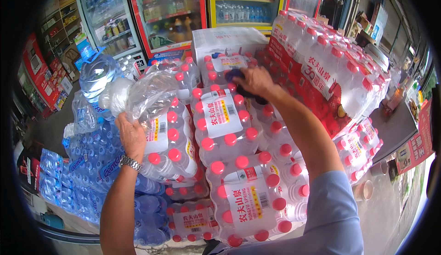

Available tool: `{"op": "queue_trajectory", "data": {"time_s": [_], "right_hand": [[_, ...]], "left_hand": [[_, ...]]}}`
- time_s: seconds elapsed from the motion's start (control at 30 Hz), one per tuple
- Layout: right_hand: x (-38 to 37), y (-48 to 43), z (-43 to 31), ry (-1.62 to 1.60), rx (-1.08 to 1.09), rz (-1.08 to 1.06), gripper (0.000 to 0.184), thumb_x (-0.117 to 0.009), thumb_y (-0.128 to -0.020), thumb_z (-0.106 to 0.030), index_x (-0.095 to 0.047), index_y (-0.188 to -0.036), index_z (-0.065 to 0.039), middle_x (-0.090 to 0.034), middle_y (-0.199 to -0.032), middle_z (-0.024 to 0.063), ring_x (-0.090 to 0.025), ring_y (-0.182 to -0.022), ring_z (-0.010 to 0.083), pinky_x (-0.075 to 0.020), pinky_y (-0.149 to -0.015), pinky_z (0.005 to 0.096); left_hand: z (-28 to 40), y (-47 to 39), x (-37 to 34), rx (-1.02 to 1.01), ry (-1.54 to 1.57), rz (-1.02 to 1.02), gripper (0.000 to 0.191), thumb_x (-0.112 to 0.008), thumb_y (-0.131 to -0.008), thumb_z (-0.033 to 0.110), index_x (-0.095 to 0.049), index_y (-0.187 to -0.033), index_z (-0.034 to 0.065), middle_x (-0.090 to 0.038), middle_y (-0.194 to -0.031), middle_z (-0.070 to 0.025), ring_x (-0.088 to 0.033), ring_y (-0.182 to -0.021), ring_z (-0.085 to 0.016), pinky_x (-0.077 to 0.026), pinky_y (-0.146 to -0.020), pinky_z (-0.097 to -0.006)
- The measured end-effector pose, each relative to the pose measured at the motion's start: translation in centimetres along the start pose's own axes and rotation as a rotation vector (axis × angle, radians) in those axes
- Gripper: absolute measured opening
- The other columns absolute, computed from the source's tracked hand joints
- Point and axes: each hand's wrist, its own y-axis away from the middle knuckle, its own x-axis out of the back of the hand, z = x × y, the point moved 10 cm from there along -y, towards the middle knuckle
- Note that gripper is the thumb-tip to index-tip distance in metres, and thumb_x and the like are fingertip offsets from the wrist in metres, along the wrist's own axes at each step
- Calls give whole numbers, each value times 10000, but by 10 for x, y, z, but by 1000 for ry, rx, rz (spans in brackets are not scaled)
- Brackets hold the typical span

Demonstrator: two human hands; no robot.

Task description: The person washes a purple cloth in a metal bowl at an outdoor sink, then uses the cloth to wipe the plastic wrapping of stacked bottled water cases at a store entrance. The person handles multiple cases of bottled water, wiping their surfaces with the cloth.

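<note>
My left hand, with a metal watch at the wrist, grips a crumpled transparent plastic bag. The bag lies over a shrink-wrapped pack of red-capped water bottles. Farther forward and to the right, my right hand is closed on a dark blue cloth. It is over the stacked packs, behind the middle water pack. Part of the cloth is hidden by the hand and forearm. Closest to me lies another wrapped water pack with a white label.
A tall red-and-white water pack rises at the right. Blue-wrapped bottle packs and a large water jug stand left. Behind are a white carton and glass-door drink fridges. Flowerpots sit on the floor at right.
</note>
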Motion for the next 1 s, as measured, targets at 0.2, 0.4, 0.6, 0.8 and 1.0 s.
{"op": "queue_trajectory", "data": {"time_s": [0.2, 0.4, 0.6, 0.8, 1.0], "right_hand": [[29, 20, 124, 135, -421, -110, 292, -531, -951, -277, -710, -1095, -97, -635, -1229, 227, -658, -1088, 387, -549, -891, 518], [41, 86, 76, 508, -202, -50, 225, -542, -899, -166, -557, -1087, -44, -576, -1115, 339, -676, -923, 450, -582, -695, 533], [135, 191, -4, 153, -121, -244, 540, -650, -813, -154, -528, -1336, -97, -563, -1251, 214, -609, -1132, 383, -533, -923, 498], [354, 209, -5, 497, -17, 593, 415, -722, -788, -202, -661, -1194, -136, -591, -1187, 129, -572, -1118, 385, -501, -930, 482], [283, 131, 62, 687, 9, 35, 310, -673, -847, -201, -702, -1151, -151, -624, -1228, 72, -552, -1199, 299, -466, -977, 451]], "left_hand": [[7, 0, -1, -9, -11, 15, 383, -521, -901, 98, -467, -1243, -65, -504, -1224, -282, -517, -1137, -473, -434, -965, -504], [-2, -4, -15, -62, -5, 13, 378, -527, -906, 106, -467, -1243, -55, -505, -1233, -283, -521, -1133, -479, -447, -963, -504], [-4, -3, -21, 30, 109, -32, 375, -535, -915, 113, -453, -1259, -11, -485, -1252, -274, -551, -1101, -487, -476, -912, -530], [-6, 1, -19, -30, 107, -5, 392, -562, -894, 89, -463, -1261, -8, -489, -1251, -270, -560, -1088, -491, -472, -916, -531], [-16, -10, -29, -145, 96, 52, 388, -554, -863, -14, -477, -1241, -47, -510, -1219, -265, -519, -1167, -458, -431, -989, -486]]}}
